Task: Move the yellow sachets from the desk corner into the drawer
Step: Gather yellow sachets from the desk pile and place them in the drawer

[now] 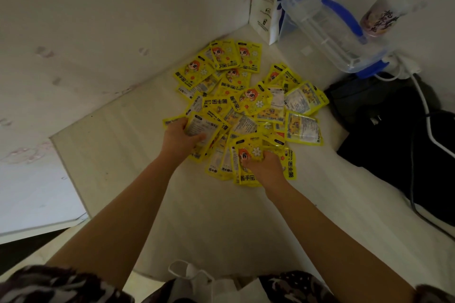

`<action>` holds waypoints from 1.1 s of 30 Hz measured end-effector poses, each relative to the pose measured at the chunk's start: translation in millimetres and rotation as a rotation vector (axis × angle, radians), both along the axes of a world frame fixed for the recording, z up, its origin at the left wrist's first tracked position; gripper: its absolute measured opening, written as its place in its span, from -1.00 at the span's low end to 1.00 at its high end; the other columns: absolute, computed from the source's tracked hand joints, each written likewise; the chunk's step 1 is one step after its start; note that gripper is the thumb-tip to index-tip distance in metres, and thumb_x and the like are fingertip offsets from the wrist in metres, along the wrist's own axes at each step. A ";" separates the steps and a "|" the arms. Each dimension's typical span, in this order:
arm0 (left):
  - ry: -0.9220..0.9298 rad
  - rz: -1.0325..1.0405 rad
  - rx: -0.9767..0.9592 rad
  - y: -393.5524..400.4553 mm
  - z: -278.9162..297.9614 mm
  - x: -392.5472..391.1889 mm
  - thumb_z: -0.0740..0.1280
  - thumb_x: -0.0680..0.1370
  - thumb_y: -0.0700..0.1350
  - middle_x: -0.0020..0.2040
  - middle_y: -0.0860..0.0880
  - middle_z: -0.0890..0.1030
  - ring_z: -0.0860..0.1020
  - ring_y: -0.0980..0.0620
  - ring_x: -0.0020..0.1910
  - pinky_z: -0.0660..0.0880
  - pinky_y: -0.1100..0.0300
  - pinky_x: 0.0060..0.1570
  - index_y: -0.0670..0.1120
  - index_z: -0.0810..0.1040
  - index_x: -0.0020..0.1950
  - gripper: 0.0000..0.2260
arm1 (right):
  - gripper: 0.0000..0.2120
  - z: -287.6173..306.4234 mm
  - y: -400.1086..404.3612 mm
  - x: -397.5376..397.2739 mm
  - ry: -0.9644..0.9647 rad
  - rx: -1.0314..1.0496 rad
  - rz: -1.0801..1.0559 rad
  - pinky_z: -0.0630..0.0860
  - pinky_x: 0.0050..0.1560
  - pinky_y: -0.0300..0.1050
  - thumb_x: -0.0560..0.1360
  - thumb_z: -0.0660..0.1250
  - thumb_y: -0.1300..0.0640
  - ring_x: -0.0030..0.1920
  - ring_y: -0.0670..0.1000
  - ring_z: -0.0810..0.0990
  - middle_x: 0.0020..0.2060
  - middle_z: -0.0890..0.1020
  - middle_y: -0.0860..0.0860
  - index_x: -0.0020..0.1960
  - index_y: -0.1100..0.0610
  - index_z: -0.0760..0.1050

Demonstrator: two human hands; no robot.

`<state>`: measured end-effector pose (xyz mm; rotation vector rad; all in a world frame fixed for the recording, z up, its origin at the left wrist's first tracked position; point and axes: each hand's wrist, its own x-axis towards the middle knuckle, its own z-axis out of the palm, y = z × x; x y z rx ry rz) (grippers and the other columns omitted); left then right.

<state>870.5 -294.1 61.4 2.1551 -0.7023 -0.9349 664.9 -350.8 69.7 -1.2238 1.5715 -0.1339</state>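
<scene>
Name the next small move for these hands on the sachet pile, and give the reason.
Probably lift both handfuls clear: the left hand and right hand each already grip sachets at the near edge of the yellow sachets. No drawer is in view.

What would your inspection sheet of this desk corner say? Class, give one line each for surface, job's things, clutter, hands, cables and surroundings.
Surface: pale desk top, set into a wall corner.
Job's things: yellow sachets in a loose overlapping pile at the corner; no drawer seen.
Clutter: clear box with blue clips, black bag, printed cup.
Hands: left hand grips sachets at the pile's left edge; right hand grips sachets at its near edge.
Cables: white cable runs across the black bag.
Surroundings: white walls, paper bag leaning in the corner.
</scene>
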 end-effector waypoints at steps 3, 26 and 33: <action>-0.089 -0.050 0.055 -4.5 -9.4 2.9 0.53 0.34 -0.05 0.08 -0.14 0.57 0.55 -0.16 0.07 0.53 -0.14 0.08 -0.13 0.62 -0.02 -0.71 | -0.62 -3.5 -1.8 3.1 0.015 0.021 -0.019 0.54 0.13 0.09 0.39 0.47 0.11 0.09 0.14 0.60 0.06 0.64 0.11 0.16 0.22 0.54; -0.051 0.051 0.014 18.6 -0.2 -33.6 0.49 0.35 0.06 -0.01 -0.07 0.63 0.64 -0.07 -0.14 0.63 -0.08 -0.16 -0.02 0.62 -0.01 -0.72 | -0.71 0.3 1.1 -0.6 -0.131 0.020 -0.106 0.50 0.05 -0.02 0.41 0.46 0.16 0.05 0.08 0.61 0.02 0.66 0.05 0.12 0.14 0.58; 0.239 0.306 -0.103 47.2 15.0 -63.6 0.48 0.46 -0.15 -0.16 -0.07 0.66 0.65 0.12 -0.39 0.58 0.22 -0.43 -0.08 0.60 -0.03 -0.87 | -0.64 12.9 5.5 -34.3 -0.157 -0.081 -0.049 0.51 0.18 0.10 0.45 0.41 0.04 0.11 0.06 0.57 0.10 0.59 0.02 0.20 0.10 0.47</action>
